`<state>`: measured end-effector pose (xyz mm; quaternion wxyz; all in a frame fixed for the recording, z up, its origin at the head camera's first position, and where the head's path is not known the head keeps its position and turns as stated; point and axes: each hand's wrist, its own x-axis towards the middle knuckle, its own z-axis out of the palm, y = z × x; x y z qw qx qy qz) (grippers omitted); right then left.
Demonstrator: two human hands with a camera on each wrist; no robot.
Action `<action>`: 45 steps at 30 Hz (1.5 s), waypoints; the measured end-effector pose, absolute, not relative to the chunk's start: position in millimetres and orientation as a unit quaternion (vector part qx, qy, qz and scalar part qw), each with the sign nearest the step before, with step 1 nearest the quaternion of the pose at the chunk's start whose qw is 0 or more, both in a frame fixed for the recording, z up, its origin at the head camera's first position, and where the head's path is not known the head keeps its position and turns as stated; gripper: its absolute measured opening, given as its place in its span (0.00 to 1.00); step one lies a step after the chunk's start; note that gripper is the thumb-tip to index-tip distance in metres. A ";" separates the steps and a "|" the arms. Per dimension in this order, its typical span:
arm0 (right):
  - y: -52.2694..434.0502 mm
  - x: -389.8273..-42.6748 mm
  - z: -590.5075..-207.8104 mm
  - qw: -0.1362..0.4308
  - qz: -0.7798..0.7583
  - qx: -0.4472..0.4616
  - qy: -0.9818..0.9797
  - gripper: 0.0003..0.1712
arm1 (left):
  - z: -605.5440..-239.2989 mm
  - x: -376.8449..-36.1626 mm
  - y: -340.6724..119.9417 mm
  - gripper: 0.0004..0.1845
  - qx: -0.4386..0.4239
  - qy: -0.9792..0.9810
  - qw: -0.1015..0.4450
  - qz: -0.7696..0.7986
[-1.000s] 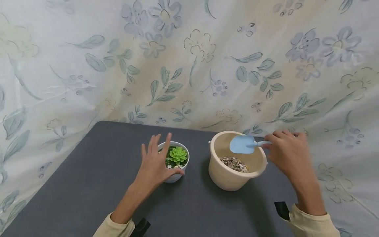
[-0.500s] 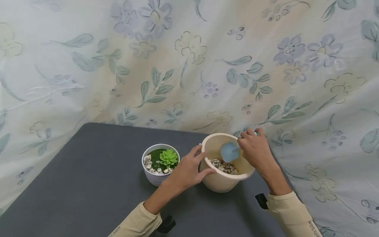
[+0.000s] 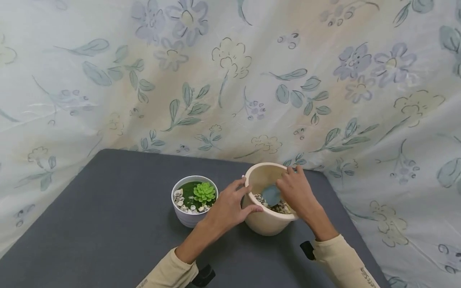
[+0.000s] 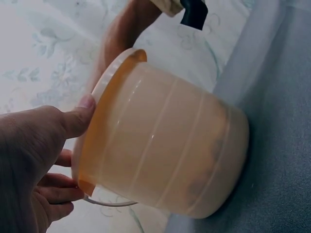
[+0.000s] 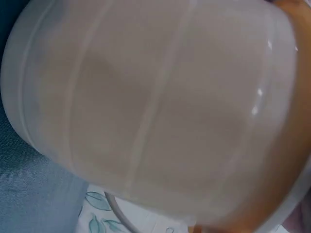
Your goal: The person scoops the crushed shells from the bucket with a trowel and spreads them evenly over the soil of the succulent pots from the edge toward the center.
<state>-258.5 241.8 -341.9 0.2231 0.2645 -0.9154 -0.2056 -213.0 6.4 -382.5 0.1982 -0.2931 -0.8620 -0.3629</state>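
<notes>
On the table [image 3: 108,224], the plant pot [image 3: 191,219] stood left of the bucket [image 3: 266,226], with the cloth [image 3: 230,80] behind both. Between the left hand [image 3: 227,205] and right hand [image 3: 296,192], stones [image 3: 282,208] and the scoop's blade [image 3: 271,195] lay inside the bucket.

Backdrop [image 3: 230,80]: off-white sheet, hangs behind table and along both its sides. Print, as I see it: lilac flowers [image 3: 187,18], grey-green leaf sprigs [image 3: 187,94], cream blossoms [image 3: 232,57] in thin dark outline, small berry clusters [image 3: 255,110]. Soft creases; faint gleam at left. Table [image 3: 115,216]: dark grey top, far left corner rounded. Close up, surface looks blue-grey, fine woven texture.
</notes>
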 end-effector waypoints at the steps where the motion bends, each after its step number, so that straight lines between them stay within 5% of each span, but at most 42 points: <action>1: 243.3 -258.3 -342.4 0.212 -0.184 0.259 -0.924 0.12 | -382.4 -212.7 6.0 0.36 -0.292 -0.862 0.195 -0.365; 7: 248.4 -256.2 -349.1 0.132 -0.016 0.250 -0.959 0.08 | -385.7 -208.9 0.5 0.36 -0.277 -0.867 0.178 -0.373; 12: 251.5 -250.3 -348.1 0.119 0.033 0.240 -0.963 0.06 | -390.1 -206.9 -1.7 0.35 -0.276 -0.864 0.173 -0.384; 30: 266.4 -236.4 -312.4 0.219 0.040 0.232 -0.947 0.07 | -391.4 -208.9 -2.8 0.35 -0.274 -0.852 0.194 -0.401; 45: 291.5 -207.2 -301.5 0.227 0.115 0.166 -0.953 0.05 | -394.7 -215.0 1.6 0.33 -0.300 -0.838 0.227 -0.396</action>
